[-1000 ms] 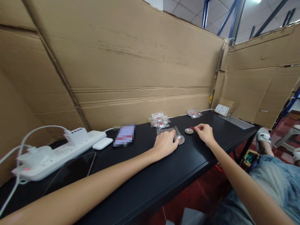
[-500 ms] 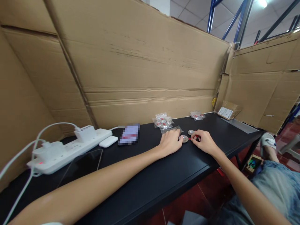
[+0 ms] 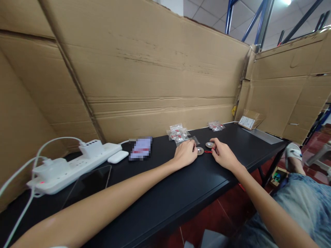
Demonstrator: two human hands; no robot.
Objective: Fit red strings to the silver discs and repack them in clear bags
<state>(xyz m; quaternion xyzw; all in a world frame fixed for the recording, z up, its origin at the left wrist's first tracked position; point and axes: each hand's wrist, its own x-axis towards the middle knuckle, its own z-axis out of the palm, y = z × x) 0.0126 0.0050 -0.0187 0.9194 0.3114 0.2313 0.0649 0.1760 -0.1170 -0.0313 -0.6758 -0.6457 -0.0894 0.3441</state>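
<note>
My left hand rests on the black table with its fingers curled down at the left edge of a round silvery metal disc, which it holds against the tabletop. Its fingertips are partly hidden. Beside that disc lies a short loop of red cord. A second, similar disc lies slightly farther back. My right hand is at that disc's right edge, index finger and thumb apart around it. Behind my left hand is a flat clear plastic bag, partly covered by the hand.
Clear packets with silvery and red pieces are piled at the back, with more packets farther right. A labelled package stands by the cardboard wall. Leftward are a power strip, a dark phone and a white case.
My right hand has let go of the red cord, which now lies on the table, and its fingers have spread toward the farther disc. My left hand stays at the nearer disc.
</note>
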